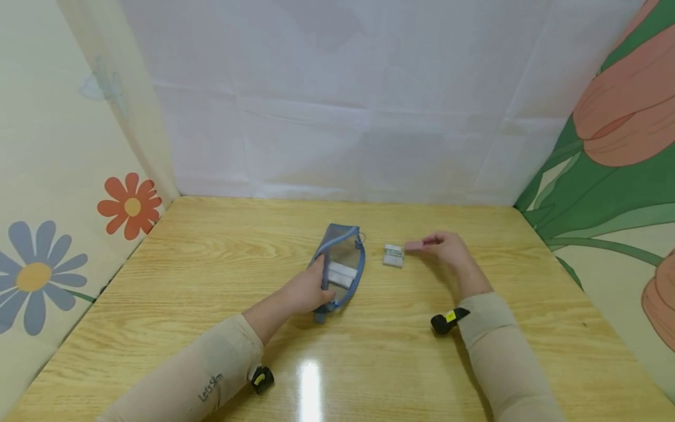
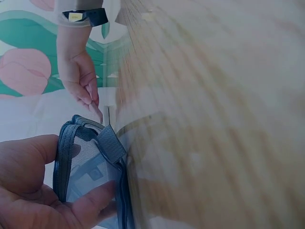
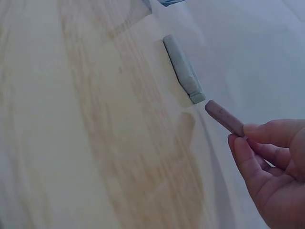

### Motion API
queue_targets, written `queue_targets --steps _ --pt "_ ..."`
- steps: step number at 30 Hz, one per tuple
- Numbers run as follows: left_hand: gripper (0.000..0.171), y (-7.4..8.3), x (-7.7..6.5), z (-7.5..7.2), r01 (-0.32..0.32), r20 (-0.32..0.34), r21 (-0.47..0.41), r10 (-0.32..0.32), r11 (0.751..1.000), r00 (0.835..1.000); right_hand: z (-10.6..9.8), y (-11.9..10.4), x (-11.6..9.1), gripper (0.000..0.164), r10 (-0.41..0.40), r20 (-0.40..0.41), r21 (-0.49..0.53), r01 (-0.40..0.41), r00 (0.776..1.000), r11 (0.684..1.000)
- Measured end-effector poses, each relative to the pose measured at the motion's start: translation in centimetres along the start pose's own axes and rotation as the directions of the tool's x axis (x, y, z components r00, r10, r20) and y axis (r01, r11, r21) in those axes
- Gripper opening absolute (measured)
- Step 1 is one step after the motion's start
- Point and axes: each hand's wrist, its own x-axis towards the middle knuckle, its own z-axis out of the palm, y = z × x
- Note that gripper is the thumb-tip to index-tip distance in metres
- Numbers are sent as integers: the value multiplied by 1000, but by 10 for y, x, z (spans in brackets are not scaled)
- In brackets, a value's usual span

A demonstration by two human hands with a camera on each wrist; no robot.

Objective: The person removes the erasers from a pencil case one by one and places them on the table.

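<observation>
A grey mesh zip pouch [image 1: 345, 249] with blue trim lies on the table, its mouth spread apart. My left hand [image 1: 306, 290] holds the pouch's near-left edge, and in the left wrist view thumb and fingers bend round the trim. Pale blocks [image 1: 341, 274] show inside. Right of the pouch sits a whitish block [image 1: 393, 256] with a green band; in the right wrist view a small piece adjoins its end. My right hand [image 1: 448, 249] pinches a pinkish eraser-like block [image 3: 224, 118] by one end, just right of the whitish one and apart from it in the right wrist view.
The wood-grain table [image 1: 211, 258] spans the foreground. A white cloth [image 1: 337, 117] hangs behind it, with flower-printed panels [image 1: 47, 176] at both sides. Each wrist carries a black strapped camera [image 1: 443, 323]. Beside the pouch's far end is a small ring.
</observation>
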Motion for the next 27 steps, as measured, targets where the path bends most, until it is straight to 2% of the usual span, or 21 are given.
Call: queue_targets --steps 8,15,27 --pt "91 -1 1 0 -7 -4 17 7 1000 1000 5 3 1 30 81 22 -46 -80 996 996" --pt "91 -1 1 0 -5 -11 26 6 1000 1000 6 8 3 32 98 17 -74 -96 995 993" --pt "91 -3 3 2 -8 -20 33 8 999 1000 9 9 5 31 127 11 -47 -126 992 991"
